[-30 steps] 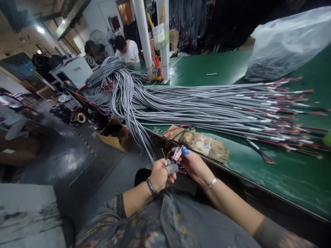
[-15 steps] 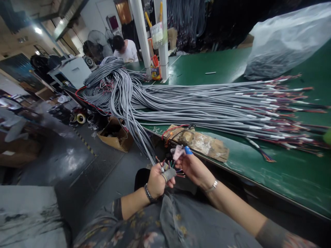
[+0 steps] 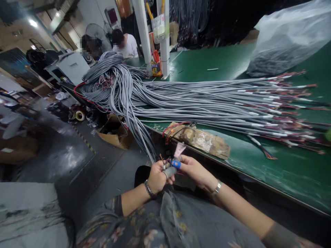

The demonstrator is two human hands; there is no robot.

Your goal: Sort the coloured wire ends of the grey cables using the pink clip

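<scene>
My left hand (image 3: 158, 176) is closed round the end of a grey cable (image 3: 144, 144) that hangs down from the bench, with thin coloured wires (image 3: 165, 160) fanning out above my grey-taped finger. My right hand (image 3: 193, 169), with a blue-taped fingertip, pinches at those wire ends and holds a small pinkish piece (image 3: 179, 149). Both hands sit close together over my lap, just in front of the bench edge.
A big bundle of grey cables (image 3: 196, 103) lies across the green bench (image 3: 271, 165), stripped ends to the right. A worn cardboard pad (image 3: 207, 141) sits at the bench edge. A plastic bag (image 3: 281, 44), a white post (image 3: 141, 31), a cardboard box (image 3: 115, 134) and two people at the far left are in view.
My right hand has come down and left from about a hand's width above to meet the wire ends at my left hand. The cable end stays in my left hand.
</scene>
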